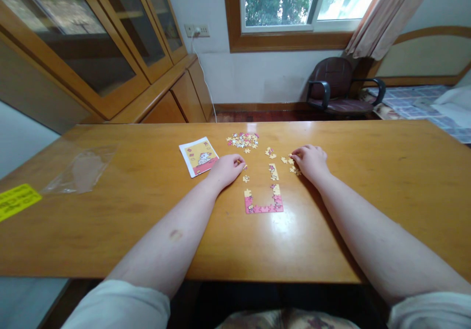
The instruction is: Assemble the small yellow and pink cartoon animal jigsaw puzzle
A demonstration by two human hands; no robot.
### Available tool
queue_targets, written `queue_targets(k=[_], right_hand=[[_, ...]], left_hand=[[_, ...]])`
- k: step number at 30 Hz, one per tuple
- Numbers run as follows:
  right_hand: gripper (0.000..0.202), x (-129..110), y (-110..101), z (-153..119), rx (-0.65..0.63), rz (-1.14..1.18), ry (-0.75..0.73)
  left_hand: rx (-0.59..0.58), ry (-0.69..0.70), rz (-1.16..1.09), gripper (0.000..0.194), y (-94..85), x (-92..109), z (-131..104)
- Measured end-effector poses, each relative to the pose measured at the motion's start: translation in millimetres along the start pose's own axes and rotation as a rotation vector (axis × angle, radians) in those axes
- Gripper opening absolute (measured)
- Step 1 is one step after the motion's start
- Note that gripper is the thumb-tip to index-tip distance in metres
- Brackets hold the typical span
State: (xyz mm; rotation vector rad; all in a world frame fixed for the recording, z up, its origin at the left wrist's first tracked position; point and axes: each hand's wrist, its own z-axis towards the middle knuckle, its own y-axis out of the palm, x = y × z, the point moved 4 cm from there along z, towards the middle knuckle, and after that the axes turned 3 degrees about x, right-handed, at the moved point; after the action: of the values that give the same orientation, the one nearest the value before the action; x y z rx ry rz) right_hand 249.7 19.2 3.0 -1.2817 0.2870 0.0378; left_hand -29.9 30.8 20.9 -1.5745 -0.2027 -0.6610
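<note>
A partly joined puzzle frame [264, 209], pink along the bottom with yellow pieces up its sides, lies on the wooden table [147, 211]. A short joined strip [273, 172] lies above its right side. My left hand [228, 168] is closed beside a few small pieces at the upper left of the frame; what its fingers hold, if anything, is too small to name. My right hand [311, 159] has its fingertips together at a group of loose yellow pieces [292, 169]. The reference picture [200, 156] lies just beyond my left hand.
A pile of loose pieces [243, 140] lies farther back. On the left are a clear plastic bag [86, 169] and a yellow label [18, 201]. Beyond the table stand a cabinet [180, 93] and an office chair [333, 83].
</note>
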Motion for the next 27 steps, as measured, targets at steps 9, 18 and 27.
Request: queue_targets(k=[9,18,27], right_hand=[[0.019,-1.5,-2.4,-1.3,0.004,0.039,-0.006],[0.018,-3.1,-4.1,-1.9,-0.003,0.079,-0.008],[0.019,-3.3,-3.7,-2.5,0.014,0.085,-0.036]], left_hand=[[-0.01,-0.009,0.005,0.021,-0.5,0.0,-0.1],[-0.035,0.028,0.026,0.023,2.8,-1.9,1.8],[-0.011,0.016,0.003,0.022,1.9,-1.6,1.3]])
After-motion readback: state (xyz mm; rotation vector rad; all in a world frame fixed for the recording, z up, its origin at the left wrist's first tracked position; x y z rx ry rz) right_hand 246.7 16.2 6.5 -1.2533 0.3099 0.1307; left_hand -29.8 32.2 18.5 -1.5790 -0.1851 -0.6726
